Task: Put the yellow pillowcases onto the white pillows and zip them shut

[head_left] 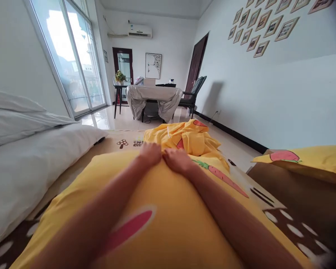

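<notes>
A plump yellow pillow (168, 216) with a carrot print and a pink oval print fills the foreground, lying on a beige printed bed sheet (112, 144). Both my arms reach across it to its far edge. There my left hand (150, 153) is closed on the yellow pillowcase fabric, its fingers curled out of sight. Close beside it on the right, my right hand (177, 160) grips the same edge with bent fingers. Just beyond the hands lies a crumpled heap of yellow fabric (196, 136) with red prints.
White pillows (44, 160) are piled on the left. Another yellow printed cloth (319, 158) lies over a brown surface at the right. Past the bed stand a covered table (156, 93), a dark chair (194, 95) and a plant (120, 76). Glass doors (75, 56) are at left.
</notes>
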`<action>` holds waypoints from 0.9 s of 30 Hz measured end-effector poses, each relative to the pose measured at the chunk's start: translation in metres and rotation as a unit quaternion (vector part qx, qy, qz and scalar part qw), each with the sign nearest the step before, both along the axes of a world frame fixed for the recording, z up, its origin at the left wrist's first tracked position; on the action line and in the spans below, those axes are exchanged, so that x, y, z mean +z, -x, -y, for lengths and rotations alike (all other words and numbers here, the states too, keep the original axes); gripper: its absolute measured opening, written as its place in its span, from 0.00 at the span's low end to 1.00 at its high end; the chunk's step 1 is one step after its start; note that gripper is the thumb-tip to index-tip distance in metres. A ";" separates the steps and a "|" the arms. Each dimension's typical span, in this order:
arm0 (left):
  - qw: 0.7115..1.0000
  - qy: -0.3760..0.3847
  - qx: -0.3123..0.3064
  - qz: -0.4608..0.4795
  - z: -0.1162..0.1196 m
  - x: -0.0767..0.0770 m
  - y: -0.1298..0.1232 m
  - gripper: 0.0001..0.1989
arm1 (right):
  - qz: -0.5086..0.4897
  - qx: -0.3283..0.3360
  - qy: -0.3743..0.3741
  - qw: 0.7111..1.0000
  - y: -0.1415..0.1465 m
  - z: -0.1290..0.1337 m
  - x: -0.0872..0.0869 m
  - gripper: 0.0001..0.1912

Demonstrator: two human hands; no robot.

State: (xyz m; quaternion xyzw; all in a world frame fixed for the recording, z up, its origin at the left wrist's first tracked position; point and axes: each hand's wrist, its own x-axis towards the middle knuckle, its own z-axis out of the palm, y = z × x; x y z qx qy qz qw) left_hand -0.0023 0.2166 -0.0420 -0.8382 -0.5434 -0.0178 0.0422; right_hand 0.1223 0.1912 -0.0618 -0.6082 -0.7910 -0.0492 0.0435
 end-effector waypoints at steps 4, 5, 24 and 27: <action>0.998 0.001 -0.031 0.052 -0.008 -0.072 0.002 0.16 | -0.034 0.012 -0.005 0.999 -0.006 -0.011 -0.058 0.22; 0.997 -0.001 -0.034 0.066 -0.010 -0.081 0.003 0.16 | -0.041 0.016 -0.007 0.999 -0.008 -0.011 -0.066 0.22; 0.978 0.082 0.108 0.159 -0.021 -0.073 0.093 0.26 | -0.210 -0.023 0.038 0.977 -0.069 -0.014 -0.057 0.24; 0.969 0.109 0.154 0.162 -0.025 -0.077 0.121 0.29 | -0.235 -0.013 0.053 0.971 -0.093 -0.018 -0.065 0.25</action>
